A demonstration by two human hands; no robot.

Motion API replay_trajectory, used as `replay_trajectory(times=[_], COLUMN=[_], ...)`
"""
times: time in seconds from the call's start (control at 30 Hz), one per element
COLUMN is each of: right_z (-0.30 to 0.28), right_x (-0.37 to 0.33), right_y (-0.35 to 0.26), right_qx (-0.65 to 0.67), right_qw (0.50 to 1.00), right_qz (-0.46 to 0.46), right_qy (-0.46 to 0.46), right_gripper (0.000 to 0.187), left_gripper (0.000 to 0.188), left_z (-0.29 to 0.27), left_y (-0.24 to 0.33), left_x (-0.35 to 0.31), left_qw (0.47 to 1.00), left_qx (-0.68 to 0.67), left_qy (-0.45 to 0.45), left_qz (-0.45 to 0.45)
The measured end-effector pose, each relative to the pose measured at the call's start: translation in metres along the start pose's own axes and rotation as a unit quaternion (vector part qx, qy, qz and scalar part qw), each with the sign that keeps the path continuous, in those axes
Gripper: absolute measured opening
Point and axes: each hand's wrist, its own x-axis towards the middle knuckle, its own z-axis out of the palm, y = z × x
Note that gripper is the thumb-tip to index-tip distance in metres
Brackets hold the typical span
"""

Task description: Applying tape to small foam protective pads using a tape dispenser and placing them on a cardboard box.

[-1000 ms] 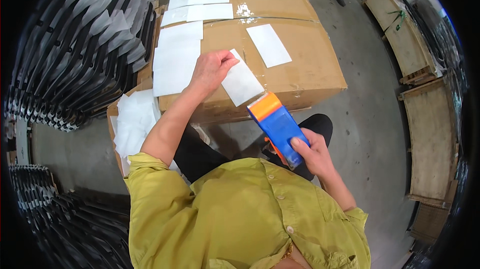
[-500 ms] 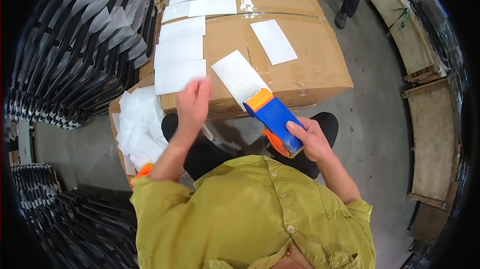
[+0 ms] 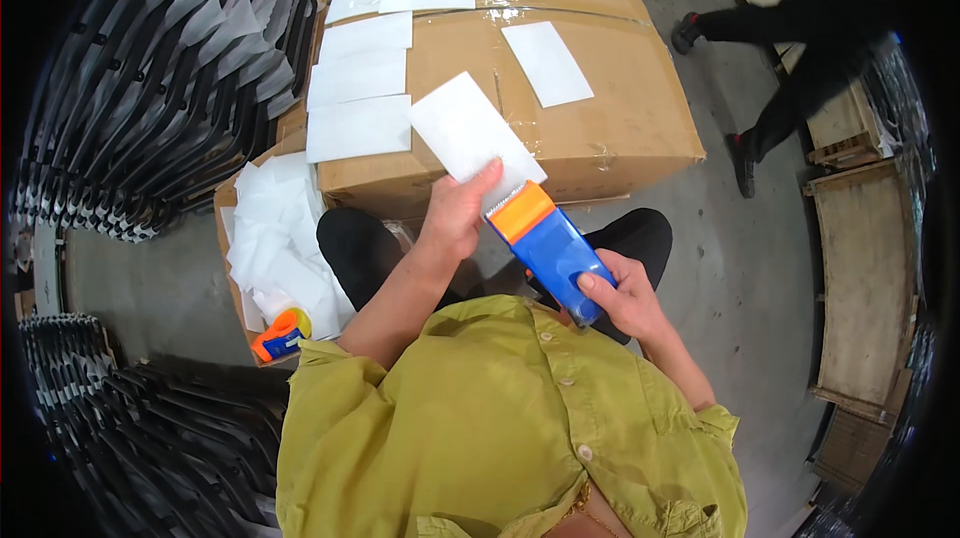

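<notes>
Currently, the left hand (image 3: 458, 213) is at the near edge of a white sheet (image 3: 475, 126), with one fingertip laid on the upper face. The remaining fingers are folded and partly hidden; whether they pinch the sheet from beneath cannot be told. The right hand (image 3: 622, 295) grips a tape dispenser (image 3: 563, 256), thumb pressed on the upper face of the body and fingers curled around the far side. The dispenser has a blue body and an orange front section with a serrated edge. This edge points away from the person and to the left, at the near corner of the white sheet; contact cannot be confirmed. Any marking on the dispenser is too small to read.

The white sheet lies at an angle on a large cardboard box (image 3: 640, 88), its near end projecting past the box edge. The visible sheet face is plain white. A second sheet (image 3: 548, 65) lies farther right on the same box, also tilted. Along the left side, a column of white sheets (image 3: 358, 128) extends to the far end, several overlapping. Clear tape on the box top reflects light.

To the lower left, an open carton (image 3: 237, 300) contains crumpled white wrapping (image 3: 275, 228) and an orange-and-blue dispenser (image 3: 283, 335). Black frames (image 3: 165, 128) with pale wrapping are stacked farther left. To the right are wooden crates (image 3: 865, 278) and another person's dark-clothed legs (image 3: 790, 88).
</notes>
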Motion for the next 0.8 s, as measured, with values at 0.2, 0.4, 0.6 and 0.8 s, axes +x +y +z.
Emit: replay_trajectory(times=[0.2, 0.4, 0.6, 0.8], right_z=[-0.010, -0.002, -0.010, -0.016], right_x=[-0.027, -0.038, -0.047, -0.012], right_y=[-0.001, -0.018, -0.008, 0.011], right_qx=[-0.041, -0.033, -0.133, 0.277], right_qw=[0.999, 0.999, 0.990, 0.958], right_qz=[-0.008, -0.024, -0.042, 0.038], right_qy=[0.008, 0.012, 0.030, 0.063], right_gripper=[0.032, 0.031, 0.032, 0.025], left_gripper=[0.036, 0.034, 0.032, 0.010], left_z=[0.005, -0.002, 0.000, 0.042], left_y=[0.022, 0.021, 0.031, 0.015], left_x=[-0.006, -0.005, -0.005, -0.047], left_qw=[0.998, 0.999, 0.995, 0.589], left_qx=[0.034, 0.020, 0.046, 0.601], left_qy=[-0.016, -0.032, -0.024, -0.257], left_qz=[0.040, 0.027, 0.090, 0.475])
